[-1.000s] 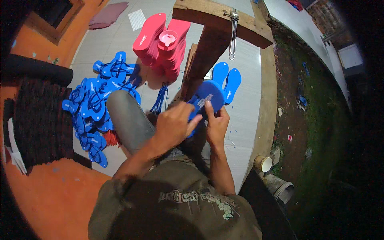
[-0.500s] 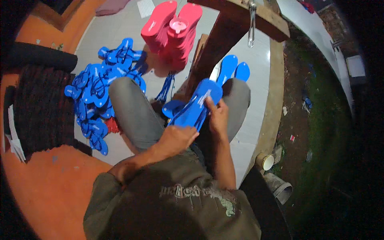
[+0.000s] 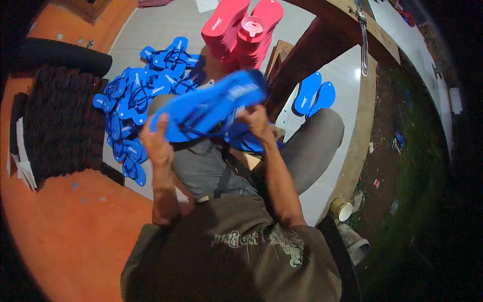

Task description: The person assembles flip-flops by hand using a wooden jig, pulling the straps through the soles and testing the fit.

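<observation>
Clenched with its fingers mostly hidden, the left grip [image 3: 158, 143] shows its thumb [image 3: 162, 122] pointing up, the left forearm [image 3: 165, 204] dropping almost straight below it. To the right and a little higher in view, the right grip [image 3: 255, 122] curls inward toward the left one, its fingertips unclear. From there the right forearm [image 3: 283, 186] slants down and outward, a bent right knee [image 3: 324, 133] to that grip's right.
</observation>
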A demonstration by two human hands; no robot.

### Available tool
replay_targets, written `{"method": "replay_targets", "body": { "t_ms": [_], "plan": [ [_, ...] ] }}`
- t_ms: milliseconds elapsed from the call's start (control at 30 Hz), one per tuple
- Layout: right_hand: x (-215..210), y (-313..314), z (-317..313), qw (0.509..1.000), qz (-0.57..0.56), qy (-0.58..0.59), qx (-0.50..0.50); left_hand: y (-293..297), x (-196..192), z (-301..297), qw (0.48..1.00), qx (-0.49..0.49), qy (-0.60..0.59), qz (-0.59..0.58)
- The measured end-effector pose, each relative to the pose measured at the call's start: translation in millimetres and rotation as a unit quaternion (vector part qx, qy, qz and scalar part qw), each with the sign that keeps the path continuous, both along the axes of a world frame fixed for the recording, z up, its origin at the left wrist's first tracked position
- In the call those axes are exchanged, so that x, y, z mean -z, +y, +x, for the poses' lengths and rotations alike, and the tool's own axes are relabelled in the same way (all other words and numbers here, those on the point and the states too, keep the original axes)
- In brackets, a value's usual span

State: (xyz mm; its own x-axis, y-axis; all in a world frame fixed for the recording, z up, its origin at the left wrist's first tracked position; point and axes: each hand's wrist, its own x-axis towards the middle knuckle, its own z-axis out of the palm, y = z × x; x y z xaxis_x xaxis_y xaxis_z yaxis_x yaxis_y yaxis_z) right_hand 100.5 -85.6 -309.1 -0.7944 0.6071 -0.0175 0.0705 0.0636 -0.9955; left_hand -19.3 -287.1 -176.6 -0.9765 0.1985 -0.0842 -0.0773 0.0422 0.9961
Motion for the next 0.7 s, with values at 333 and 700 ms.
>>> {"method": "replay_targets", "body": {
  "t_ms": [333, 700],
  "plan": [
    [-53, 15, 11, 0.912, 0.260, -0.316, -0.004, -12, -22, -55, 0.982, 0.003, 0.071, 0.177],
    [-130, 6, 157, 0.954, -0.116, -0.051, 0.271, 128, 2, -24, 0.959, 0.276, 0.061, 0.011]
  ]
}}
